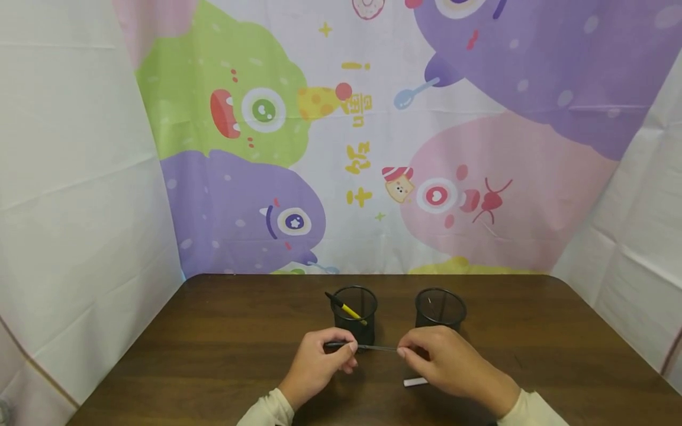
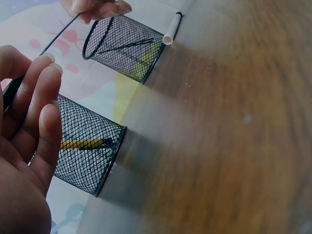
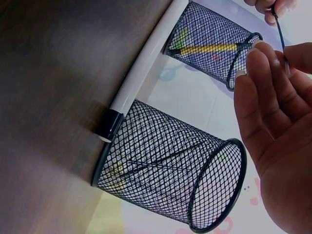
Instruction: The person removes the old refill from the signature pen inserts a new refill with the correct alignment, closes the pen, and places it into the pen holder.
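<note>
My left hand (image 1: 318,362) grips the black handle of a thin tool (image 1: 377,348), held level above the table. Its slim metal-looking shaft runs across to my right hand (image 1: 453,362), where thumb and fingers pinch the far end. Behind my left hand stands a black mesh cup (image 1: 367,332), with a yellow and black pen (image 1: 350,311) leaning inside. A second mesh cup (image 3: 161,161) stands behind my right hand and holds thin dark items. On the table, a white marker (image 3: 146,63) with a black end band lies in front of this cup, partly hidden by my right hand in the head view.
The dark wooden table (image 1: 224,349) reaches back to a hanging cloth (image 1: 373,236) printed with cartoon creatures. White cloth (image 1: 69,148) hangs at the left, and more (image 1: 634,236) hangs at the right. The two cups stand side by side with a gap between them.
</note>
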Motion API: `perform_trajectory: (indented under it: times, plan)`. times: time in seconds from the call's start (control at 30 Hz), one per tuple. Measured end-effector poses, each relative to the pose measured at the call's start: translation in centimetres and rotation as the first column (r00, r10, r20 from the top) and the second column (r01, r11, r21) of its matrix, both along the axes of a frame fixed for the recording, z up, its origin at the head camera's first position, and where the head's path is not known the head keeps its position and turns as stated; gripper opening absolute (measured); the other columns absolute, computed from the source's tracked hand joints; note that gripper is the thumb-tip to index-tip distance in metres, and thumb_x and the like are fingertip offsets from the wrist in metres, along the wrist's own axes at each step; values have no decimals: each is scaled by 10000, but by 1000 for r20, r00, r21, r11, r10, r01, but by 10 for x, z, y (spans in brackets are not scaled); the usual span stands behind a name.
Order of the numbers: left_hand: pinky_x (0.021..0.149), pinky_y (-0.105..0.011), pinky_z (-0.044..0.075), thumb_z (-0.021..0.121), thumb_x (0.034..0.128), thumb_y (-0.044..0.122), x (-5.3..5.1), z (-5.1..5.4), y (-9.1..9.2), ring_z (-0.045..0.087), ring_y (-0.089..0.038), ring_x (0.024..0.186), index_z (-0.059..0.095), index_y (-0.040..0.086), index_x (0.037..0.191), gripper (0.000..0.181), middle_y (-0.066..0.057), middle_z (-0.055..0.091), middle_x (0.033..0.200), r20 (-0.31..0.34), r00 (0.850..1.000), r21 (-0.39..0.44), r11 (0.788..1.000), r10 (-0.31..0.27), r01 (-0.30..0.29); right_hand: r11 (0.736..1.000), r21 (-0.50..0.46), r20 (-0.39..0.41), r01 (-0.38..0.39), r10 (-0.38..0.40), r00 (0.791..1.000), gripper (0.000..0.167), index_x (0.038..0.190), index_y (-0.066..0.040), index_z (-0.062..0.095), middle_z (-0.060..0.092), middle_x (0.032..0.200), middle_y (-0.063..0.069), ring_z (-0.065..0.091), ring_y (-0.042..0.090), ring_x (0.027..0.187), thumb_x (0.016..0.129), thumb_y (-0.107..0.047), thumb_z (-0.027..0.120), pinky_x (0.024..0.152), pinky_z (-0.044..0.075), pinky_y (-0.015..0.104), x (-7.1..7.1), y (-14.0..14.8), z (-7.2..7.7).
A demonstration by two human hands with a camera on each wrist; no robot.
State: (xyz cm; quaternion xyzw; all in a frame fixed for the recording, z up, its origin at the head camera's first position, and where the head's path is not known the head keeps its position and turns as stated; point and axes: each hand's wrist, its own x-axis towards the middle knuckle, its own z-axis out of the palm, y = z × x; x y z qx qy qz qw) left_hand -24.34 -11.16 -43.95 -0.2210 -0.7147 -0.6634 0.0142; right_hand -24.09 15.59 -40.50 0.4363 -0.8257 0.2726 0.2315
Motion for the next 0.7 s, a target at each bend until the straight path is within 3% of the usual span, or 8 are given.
perform_trajectory:
  times: [0.43,0.7]
  plan:
    - [637,-394,614,717,925,79,0,0,0,706,-293,700,696,-46,943,128,-116,694,739,2,1000,0,1000,5,-5,1000,2,7,1,-1,1000,161,887,-242,682,556,772,-227,490,-65,652,886,-91,737,596,417,89,0,1,1]
    - [633,-393,614,719,923,77,-1,-1,0,703,-222,672,700,-47,945,128,-111,698,739,-4,1000,3,1000,11,-11,1000,6,34,13,-13,999,151,882,-234,688,550,759,-230,474,-64,626,889,-91,735,561,418,103,1,1,2]
